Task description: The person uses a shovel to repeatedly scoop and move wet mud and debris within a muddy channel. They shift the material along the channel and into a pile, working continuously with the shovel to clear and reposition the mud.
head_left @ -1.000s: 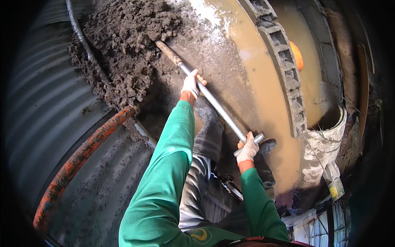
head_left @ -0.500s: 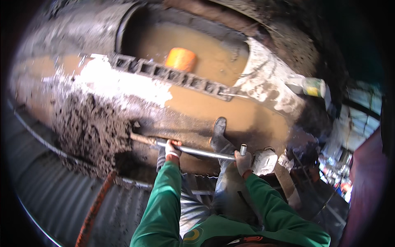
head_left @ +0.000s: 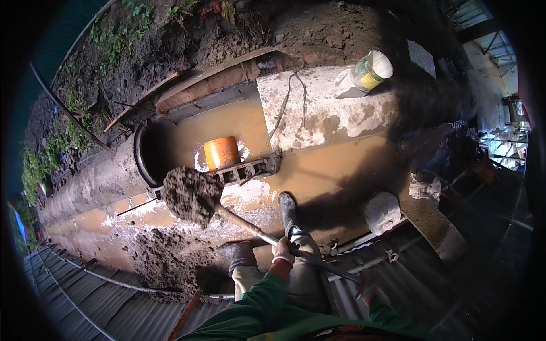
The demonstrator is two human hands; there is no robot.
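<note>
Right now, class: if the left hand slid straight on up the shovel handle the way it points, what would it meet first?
Probably the shovel blade heaped with wet soil; the left hand grips the handle, and nothing else shows between them.

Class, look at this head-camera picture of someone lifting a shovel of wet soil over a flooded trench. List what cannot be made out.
1. The right hand grips the shovel handle's end in deep shadow; its fingers are unclear.
2. The shovel blade is buried under the load of mud.
3. The trench bottom is hidden by brown water.
4. The orange pipe's lower part is under water.
</note>
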